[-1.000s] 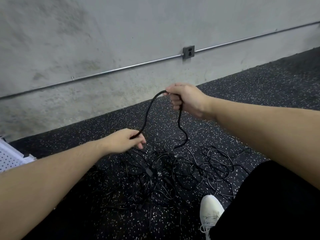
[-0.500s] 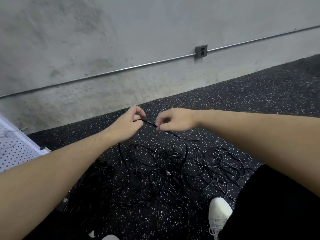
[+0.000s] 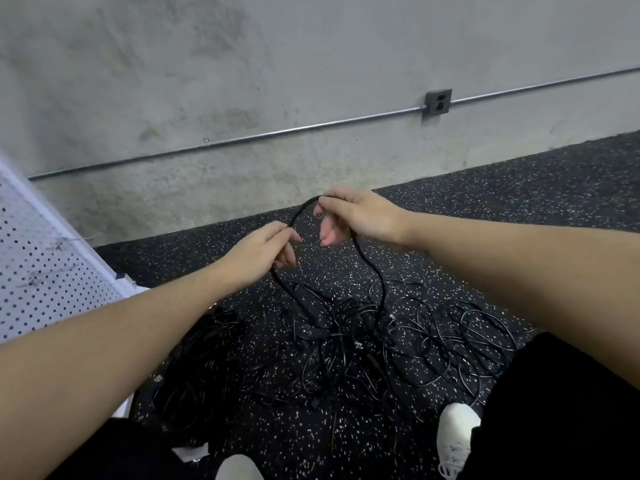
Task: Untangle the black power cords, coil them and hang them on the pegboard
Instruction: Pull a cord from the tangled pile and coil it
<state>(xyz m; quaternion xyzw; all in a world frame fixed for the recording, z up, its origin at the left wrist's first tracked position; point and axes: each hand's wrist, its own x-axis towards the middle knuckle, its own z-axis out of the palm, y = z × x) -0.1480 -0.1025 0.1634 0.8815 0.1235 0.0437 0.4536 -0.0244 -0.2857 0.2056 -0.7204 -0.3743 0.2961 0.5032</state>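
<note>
Cords (image 3: 363, 344) tangled on speckled black floor (image 3: 519, 202), concrete wall (image 3: 242, 64) behind

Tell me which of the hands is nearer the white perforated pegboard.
Left. The left hand grips the thick black cord just right of the white perforated pegboard; the right hand pinches it farther right.

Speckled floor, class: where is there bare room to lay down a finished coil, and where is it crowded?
Bare floor lies between the wall and the tangle of cords, beyond the right hand. The strip beside the pegboard, beyond the left hand, is bare too. Around the white shoe it is crowded.
</note>
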